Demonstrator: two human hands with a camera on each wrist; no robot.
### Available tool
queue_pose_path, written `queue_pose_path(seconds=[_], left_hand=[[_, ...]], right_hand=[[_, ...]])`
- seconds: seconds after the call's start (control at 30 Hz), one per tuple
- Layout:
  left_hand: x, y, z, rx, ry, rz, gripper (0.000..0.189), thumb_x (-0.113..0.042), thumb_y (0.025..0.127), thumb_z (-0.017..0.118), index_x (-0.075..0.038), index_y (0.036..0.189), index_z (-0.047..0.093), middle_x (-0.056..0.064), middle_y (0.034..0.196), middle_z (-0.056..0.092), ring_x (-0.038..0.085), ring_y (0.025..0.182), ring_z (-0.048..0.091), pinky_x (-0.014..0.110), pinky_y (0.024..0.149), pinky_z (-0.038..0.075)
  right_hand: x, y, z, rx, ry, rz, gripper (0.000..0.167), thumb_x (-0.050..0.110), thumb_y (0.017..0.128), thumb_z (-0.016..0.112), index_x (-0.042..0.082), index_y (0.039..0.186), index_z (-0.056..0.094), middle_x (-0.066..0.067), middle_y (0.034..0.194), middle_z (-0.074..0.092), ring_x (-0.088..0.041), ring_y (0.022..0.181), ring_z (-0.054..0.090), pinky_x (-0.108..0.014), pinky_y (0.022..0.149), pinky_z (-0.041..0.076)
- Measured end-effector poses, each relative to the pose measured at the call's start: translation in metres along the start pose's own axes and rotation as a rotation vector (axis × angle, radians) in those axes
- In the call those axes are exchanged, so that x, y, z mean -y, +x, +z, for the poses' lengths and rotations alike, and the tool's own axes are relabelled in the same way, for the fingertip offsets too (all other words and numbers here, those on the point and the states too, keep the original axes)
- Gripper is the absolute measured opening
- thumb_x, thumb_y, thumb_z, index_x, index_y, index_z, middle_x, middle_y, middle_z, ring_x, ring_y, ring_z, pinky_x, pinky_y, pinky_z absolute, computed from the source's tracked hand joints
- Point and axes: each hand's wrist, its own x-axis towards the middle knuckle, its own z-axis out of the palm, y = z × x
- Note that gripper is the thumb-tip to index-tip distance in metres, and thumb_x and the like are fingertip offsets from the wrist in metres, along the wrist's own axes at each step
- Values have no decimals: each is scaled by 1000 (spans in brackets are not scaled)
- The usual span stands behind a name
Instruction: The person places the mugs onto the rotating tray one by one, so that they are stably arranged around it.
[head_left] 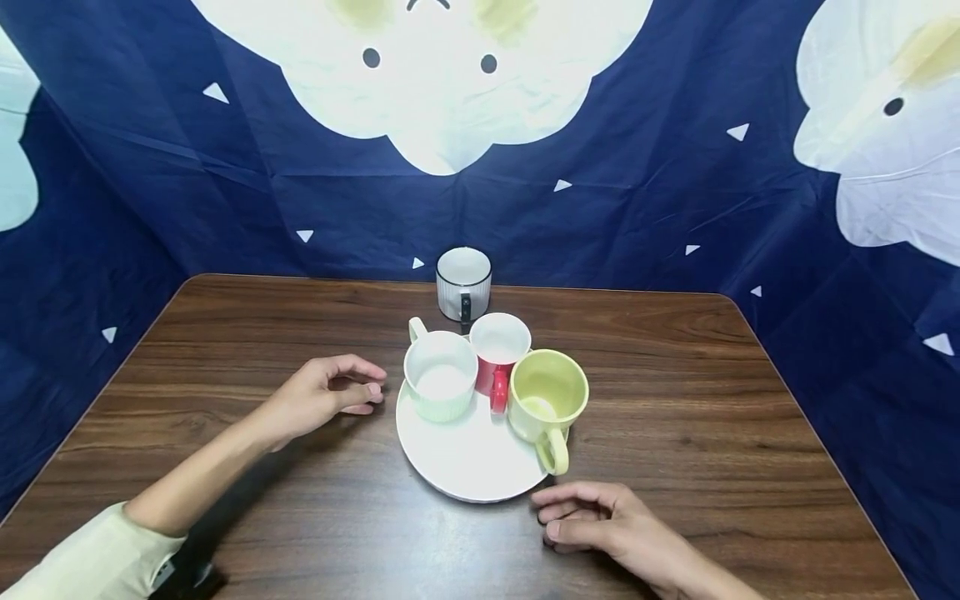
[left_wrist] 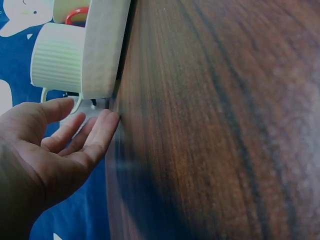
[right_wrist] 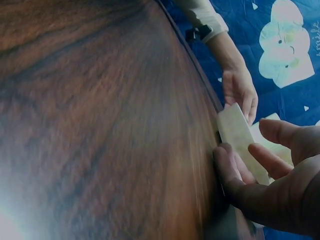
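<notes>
A white round plate point(head_left: 472, 471) with a raised side lies mid-table, bearing three mugs. On its left stands a pale green ribbed mug point(head_left: 441, 383), handle toward the back left. Behind sits a red mug point(head_left: 491, 372) with a white inside; at the right is a yellow-green mug point(head_left: 548, 396), handle toward the front. My left hand point(head_left: 330, 398) hovers left of the plate, fingers relaxed and holding nothing. In the left wrist view its fingertips are close to the plate's side point(left_wrist: 102, 55). My right hand point(head_left: 600, 521), loosely bent, has its fingertips by the plate's front right edge.
A white ribbed mug point(head_left: 463, 287) with a black rim and black handle stands behind the plate, near the table's back edge. Dark blue cloth point(head_left: 247, 196) with white cloud prints hangs around the brown wooden table point(head_left: 720, 467).
</notes>
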Motion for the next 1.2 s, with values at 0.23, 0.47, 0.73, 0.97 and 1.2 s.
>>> queue_pose_path(seconds=[0.23, 0.47, 0.73, 0.97, 1.2], left_hand=[[0, 0, 1, 7, 13, -11, 39, -5, 109, 70, 14, 142, 64, 29, 125, 78, 21, 110, 82, 36, 96, 69], [1, -3, 15, 20, -81, -28, 50, -6, 106, 75, 16, 147, 57, 32, 136, 71, 18, 108, 80, 40, 93, 70], [4, -3, 28, -22, -157, -57, 60, -12, 106, 79, 11, 154, 52, 34, 145, 65, 20, 111, 80, 40, 93, 70], [6, 0, 25, -42, -149, -62, 56, -11, 108, 76, 11, 154, 53, 31, 139, 67, 22, 110, 79, 39, 93, 70], [5, 11, 9, -90, -150, -53, 52, -11, 110, 72, 13, 153, 52, 21, 129, 68, 22, 107, 79, 36, 93, 70]], right_hand=[[0, 1, -11, 65, 32, 12, 42, 10, 106, 75, -11, 142, 68, -2, 113, 80, -8, 101, 78, -31, 92, 69], [0, 5, -20, 78, -1, 10, 38, 9, 107, 74, -14, 136, 69, -5, 109, 80, -11, 97, 79, -31, 87, 69], [10, 7, -37, 35, -113, -1, 33, 13, 107, 73, -10, 131, 73, -10, 109, 78, -14, 95, 77, -32, 84, 68], [20, 10, -51, -19, -175, 15, 34, 18, 108, 75, -7, 132, 74, -13, 114, 79, -17, 100, 77, -34, 87, 68], [19, 14, -57, -39, -171, 14, 36, 20, 109, 74, -8, 132, 73, -12, 118, 80, -17, 101, 77, -34, 87, 68]])
